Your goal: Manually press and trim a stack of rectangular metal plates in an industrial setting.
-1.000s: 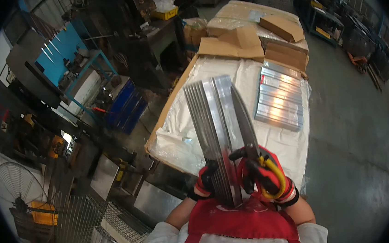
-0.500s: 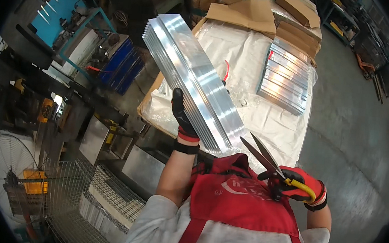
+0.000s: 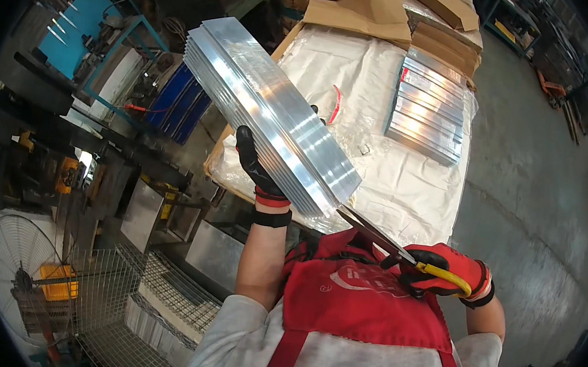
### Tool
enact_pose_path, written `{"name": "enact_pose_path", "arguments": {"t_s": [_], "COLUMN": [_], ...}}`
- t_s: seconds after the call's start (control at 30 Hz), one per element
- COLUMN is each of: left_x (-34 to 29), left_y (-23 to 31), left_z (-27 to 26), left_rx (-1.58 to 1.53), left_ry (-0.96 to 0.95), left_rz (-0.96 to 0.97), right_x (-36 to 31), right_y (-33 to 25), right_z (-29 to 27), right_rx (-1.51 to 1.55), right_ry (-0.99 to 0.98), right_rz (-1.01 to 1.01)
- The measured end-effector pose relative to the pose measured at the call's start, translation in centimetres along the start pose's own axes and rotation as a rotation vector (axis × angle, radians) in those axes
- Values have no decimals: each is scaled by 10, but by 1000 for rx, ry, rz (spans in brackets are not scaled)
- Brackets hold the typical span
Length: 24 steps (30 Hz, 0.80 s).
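Observation:
In a black and red glove, my left hand [image 3: 260,170] grips a stack of long silvery metal profiles [image 3: 272,112] from its left side. Fingertips show past the stack's far edge. The stack is tilted, held above the white-covered table, and clear plastic film seems to cling to its near end. My right hand [image 3: 444,270], gloved in red and black, is closed around the yellow handles of large scissors [image 3: 383,242]. Their blades point left, with the tips right by the stack's near corner; whether they touch it I cannot tell.
Another bundle of metal profiles [image 3: 428,108] lies on the right of the white-covered table [image 3: 405,186]. A red strip [image 3: 336,105] rests behind the held stack. Cardboard [image 3: 365,15] lines the far end. At lower left stand a wire cart [image 3: 99,292] and a fan [image 3: 18,264].
The stack has shifted left with my left hand. The scissors have come left to the stack's near corner, and their blades have drawn closer together.

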State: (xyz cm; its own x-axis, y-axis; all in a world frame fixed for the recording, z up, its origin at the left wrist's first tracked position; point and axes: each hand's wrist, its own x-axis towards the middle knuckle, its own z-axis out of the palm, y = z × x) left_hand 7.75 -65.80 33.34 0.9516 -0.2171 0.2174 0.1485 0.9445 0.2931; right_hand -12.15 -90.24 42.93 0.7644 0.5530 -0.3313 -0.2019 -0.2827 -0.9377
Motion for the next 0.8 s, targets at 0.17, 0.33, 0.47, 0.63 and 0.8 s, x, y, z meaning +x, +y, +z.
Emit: {"name": "enact_pose_path", "arguments": {"t_s": [0.17,0.33,0.47,0.63,0.8], "left_x": [0,3,2,-1,-3], "left_y": [-1,-3,-4,-6,-9], "left_z": [3,0,-8,-5,5], "left_rx": [12,83,-6,-16,-53], "left_ry": [-9,-24,18,-16,-45], "left_rz": [-9,-15,15,-6,-38], "right_x": [-1,-2,0,0,8], "right_y": [-3,0,-4,-1,1], "right_z": [0,-1,2,4,10], "right_rx": [-41,-127,-122,-147,-299], "right_ry": [13,2,42,54,114], "right_rz": [16,10,30,64,-21]}}
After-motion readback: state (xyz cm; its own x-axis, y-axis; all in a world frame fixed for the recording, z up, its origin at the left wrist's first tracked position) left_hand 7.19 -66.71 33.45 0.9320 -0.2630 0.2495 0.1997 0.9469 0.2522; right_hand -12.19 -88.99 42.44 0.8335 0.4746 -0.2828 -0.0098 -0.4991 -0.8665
